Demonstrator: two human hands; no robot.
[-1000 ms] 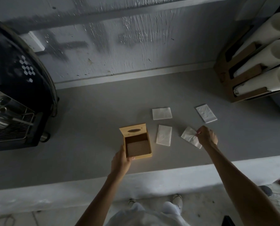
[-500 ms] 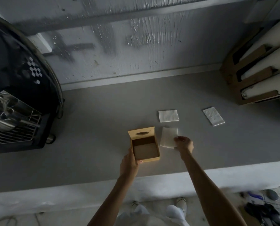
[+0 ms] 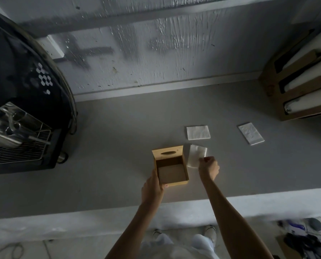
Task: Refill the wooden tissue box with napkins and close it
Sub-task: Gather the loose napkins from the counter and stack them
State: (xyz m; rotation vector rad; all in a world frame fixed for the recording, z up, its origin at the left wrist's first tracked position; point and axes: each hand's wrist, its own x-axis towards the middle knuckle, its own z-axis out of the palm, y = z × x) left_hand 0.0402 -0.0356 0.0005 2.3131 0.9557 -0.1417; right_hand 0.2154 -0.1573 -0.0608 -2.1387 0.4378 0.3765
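Note:
The wooden tissue box (image 3: 182,181) stands open and empty on the grey counter (image 3: 109,165), its slotted lid (image 3: 167,152) tilted up at the far side. My left hand (image 3: 152,189) grips the box's near left corner. My right hand (image 3: 209,168) pinches white napkins (image 3: 194,156) lying overlapped just right of the box; their near edge is lifted. Farther back lies a second napkin (image 3: 198,132), flat on the counter. A third napkin (image 3: 251,133) is out to the right.
A black espresso machine (image 3: 25,109) with a metal drip grate fills the left side. A cardboard holder with white rolls (image 3: 296,86) stands at the right rear. A rough white wall (image 3: 156,53) bounds the back; the counter's front edge (image 3: 174,208) runs under my forearms.
My right hand carried the rightmost napkin left onto the napkin beside the box and now pinches them there. My left hand stayed on the box.

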